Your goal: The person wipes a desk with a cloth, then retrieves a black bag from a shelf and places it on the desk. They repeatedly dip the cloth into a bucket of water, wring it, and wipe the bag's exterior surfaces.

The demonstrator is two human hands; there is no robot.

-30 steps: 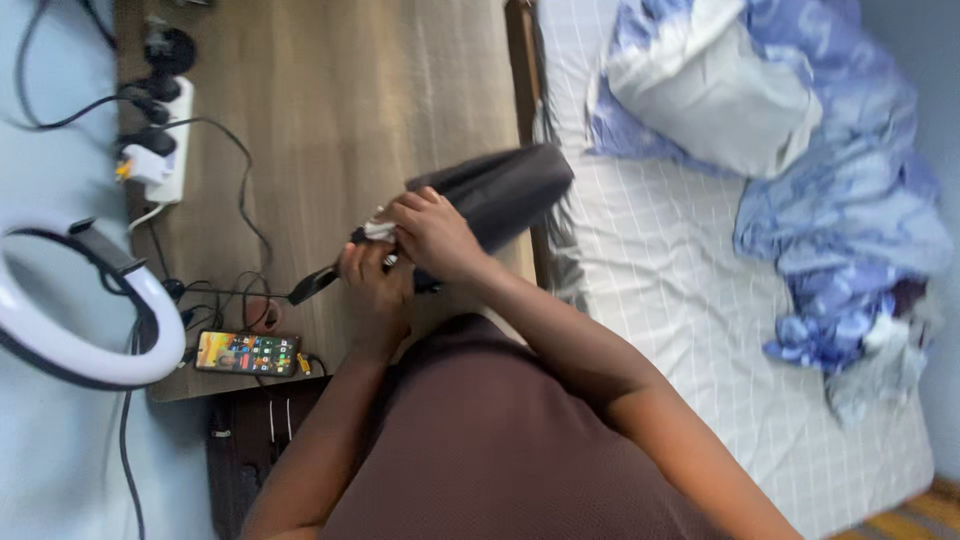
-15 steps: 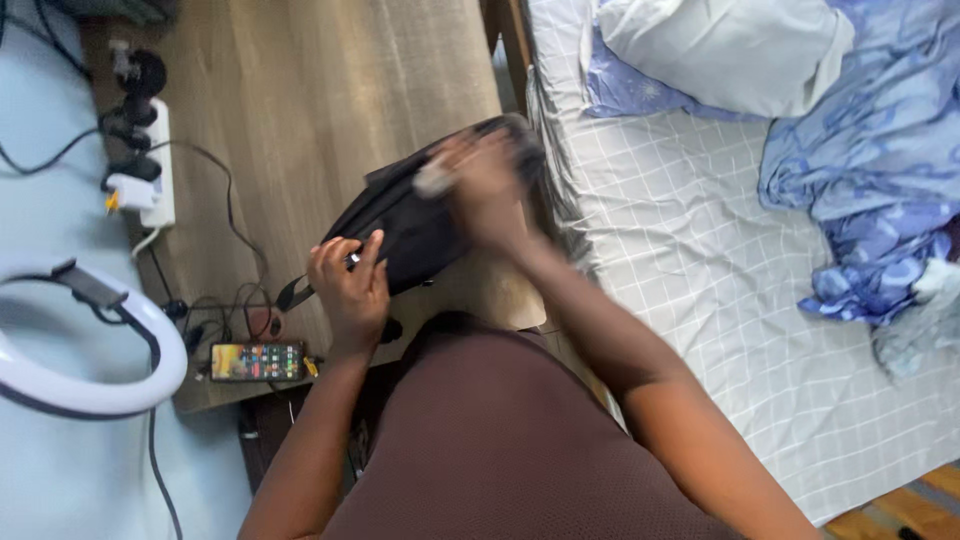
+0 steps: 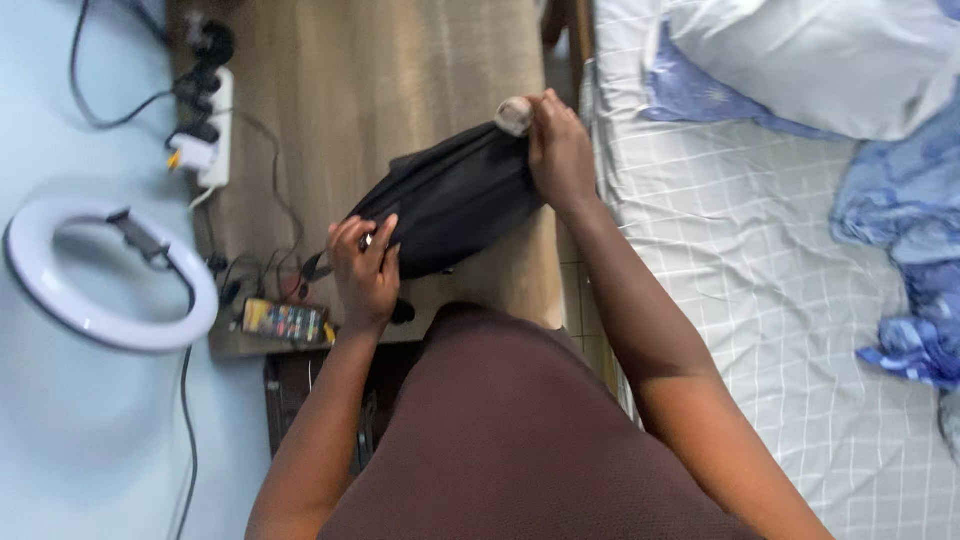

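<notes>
Hands of one person hold a black pouch (image 3: 455,200) above a wooden desk (image 3: 400,70). The left hand (image 3: 365,270) grips the near left end of the pouch, its fingers curled together and pressed on the dark fabric. The right hand (image 3: 560,150) grips the far right end, with fingers closed on the fabric and on a small pale fluffy thing (image 3: 515,115) that sits at this end of the pouch. What this pale thing is, I cannot tell. The pouch is stretched between both hands and lies slanted, its right end farther than its left end.

On the far left part of the desk there is a white power strip (image 3: 212,125) with dark plugs and cables. Near the left hand, at the near edge of the desk, lies a phone (image 3: 285,320) with a colourful screen. Left of the desk stands a white ring light (image 3: 100,265). Right of the desk is a bed with a white checked sheet (image 3: 760,260), a white pillow (image 3: 830,60) and a blue blanket (image 3: 910,230).
</notes>
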